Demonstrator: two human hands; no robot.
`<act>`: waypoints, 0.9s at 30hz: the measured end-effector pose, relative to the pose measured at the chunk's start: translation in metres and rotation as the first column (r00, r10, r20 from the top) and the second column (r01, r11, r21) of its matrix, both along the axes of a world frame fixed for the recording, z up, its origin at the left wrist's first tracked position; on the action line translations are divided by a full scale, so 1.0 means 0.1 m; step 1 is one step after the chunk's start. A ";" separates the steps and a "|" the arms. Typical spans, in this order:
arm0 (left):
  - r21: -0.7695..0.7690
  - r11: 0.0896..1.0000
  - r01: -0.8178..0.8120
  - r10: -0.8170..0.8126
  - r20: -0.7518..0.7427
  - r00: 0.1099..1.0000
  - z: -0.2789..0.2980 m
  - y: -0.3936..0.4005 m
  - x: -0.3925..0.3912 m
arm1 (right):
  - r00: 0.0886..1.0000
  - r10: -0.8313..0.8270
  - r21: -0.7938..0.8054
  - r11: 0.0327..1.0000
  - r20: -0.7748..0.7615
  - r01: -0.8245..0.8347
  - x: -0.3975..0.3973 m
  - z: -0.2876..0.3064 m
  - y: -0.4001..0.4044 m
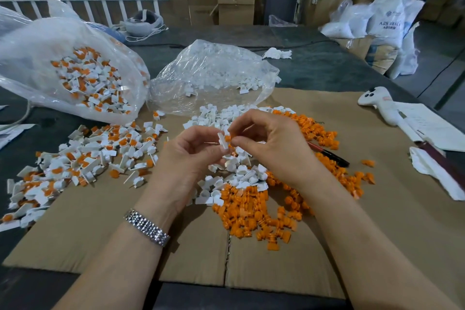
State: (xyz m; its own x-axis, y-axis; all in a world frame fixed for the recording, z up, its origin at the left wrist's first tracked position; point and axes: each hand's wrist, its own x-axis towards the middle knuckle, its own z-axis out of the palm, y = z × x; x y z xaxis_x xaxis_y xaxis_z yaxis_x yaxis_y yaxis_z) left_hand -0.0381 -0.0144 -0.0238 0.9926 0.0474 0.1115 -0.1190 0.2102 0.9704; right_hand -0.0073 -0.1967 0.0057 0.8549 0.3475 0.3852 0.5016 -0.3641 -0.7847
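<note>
Head view: white clip [222, 140] between both hands [187, 156] [274, 143]

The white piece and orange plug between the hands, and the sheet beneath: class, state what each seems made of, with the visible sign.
White piece: probably moulded plastic, smooth matte, crisp edges. Orange plug: likely plastic, uniform colour. Sheet: brown cardboard, dull, seam down the middle.

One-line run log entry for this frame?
left hand: holds white piece | right hand: pinches orange cap against it | loose orange caps: on cardboard near hands | joined pieces: pile at left
</note>
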 end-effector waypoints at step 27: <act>0.133 0.987 -0.093 0.088 0.040 0.995 0.00 -0.03 -0.03 | 0.994 0.056 0.068 0.996 -0.095 -0.050 -0.01 0.02 -0.03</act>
State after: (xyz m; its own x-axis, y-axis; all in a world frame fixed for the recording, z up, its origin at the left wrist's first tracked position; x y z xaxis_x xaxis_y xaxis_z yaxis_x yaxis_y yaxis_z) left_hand -0.0411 -0.0174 -0.0243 0.9805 0.1191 0.1563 -0.1648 0.0652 0.9842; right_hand -0.0078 -0.1993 0.0073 0.8703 0.3701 0.3250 0.4394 -0.2853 -0.8518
